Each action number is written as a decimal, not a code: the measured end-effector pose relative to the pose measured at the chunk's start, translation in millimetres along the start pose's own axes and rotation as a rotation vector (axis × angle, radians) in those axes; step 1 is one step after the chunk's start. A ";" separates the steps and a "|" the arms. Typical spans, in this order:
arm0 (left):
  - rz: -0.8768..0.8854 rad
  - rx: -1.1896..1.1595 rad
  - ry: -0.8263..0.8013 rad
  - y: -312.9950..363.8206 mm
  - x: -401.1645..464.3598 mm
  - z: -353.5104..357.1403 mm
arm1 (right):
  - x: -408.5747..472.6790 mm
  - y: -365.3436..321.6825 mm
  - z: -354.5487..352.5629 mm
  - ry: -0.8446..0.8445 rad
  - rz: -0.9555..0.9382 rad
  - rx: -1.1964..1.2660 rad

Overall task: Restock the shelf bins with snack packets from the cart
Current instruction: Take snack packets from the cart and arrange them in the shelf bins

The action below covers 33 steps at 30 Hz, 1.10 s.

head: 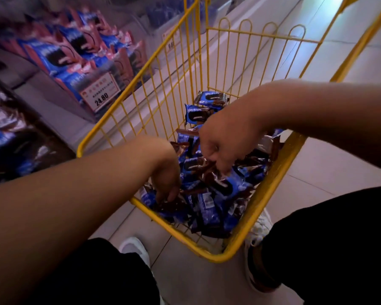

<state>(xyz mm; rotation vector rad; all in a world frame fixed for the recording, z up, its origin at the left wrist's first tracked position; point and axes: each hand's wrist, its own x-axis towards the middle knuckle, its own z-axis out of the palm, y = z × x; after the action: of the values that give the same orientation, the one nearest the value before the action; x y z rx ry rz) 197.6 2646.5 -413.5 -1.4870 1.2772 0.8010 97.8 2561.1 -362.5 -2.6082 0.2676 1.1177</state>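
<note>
— Two bare hands, both down inside the yellow wire cart [271,179]; how do the fingers lie?

— Left hand [166,181] reaches into the near left corner, fingers bent downward among the blue-and-brown foil snack packets [209,201]; its fingertips touch the wrappers, but whether they grip one I cannot tell; right hand [223,142] hangs over the middle of the heap, fingers curled, thumb and forefinger pinching a packet [194,165] at its upper edge.

— How many packets in the cart?

— Too many to count; they lie piled over one another across the near half of the basket; two lie apart at the far end, one [211,99] above the other [196,114], flat against the far wire wall.

— And the shelf?

— On the left, blurred; one clear shelf bin [79,53] holds pink-and-blue packets standing on edge, number not countable; one white price label [100,91] reading 24.80 is fixed to its front; a second label [171,40] shows farther along; nearer left, a darker bin [11,133] holds blue-and-brown packets.

— Anything by the cart?

— Two legs in black trousers [330,238]; two pale shoes on the tiled floor [330,164], one [134,249] near left of the cart, one [260,230] at its near right corner.
</note>
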 end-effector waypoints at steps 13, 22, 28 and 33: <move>0.150 -0.466 0.053 -4.3 24.7 0.2 | 6.7 19.0 4.3 0.059 -0.016 0.139; 0.284 -0.793 0.682 -51.4 -35.1 -20.9 | -31.6 44.3 -14.4 0.257 -0.118 0.651; 0.618 -1.974 0.892 -79.0 -89.6 -2.3 | -57.5 57.3 -21.8 0.411 -0.336 1.508; 0.901 -2.539 0.682 -76.4 -100.0 8.5 | -45.6 15.8 -30.5 0.478 -0.558 1.831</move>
<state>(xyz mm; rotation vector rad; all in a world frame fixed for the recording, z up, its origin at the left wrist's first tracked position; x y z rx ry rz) 249.4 2684.0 -304.8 -3.0038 0.7279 3.5079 82.9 2538.5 -312.2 -1.0250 0.3522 -0.1580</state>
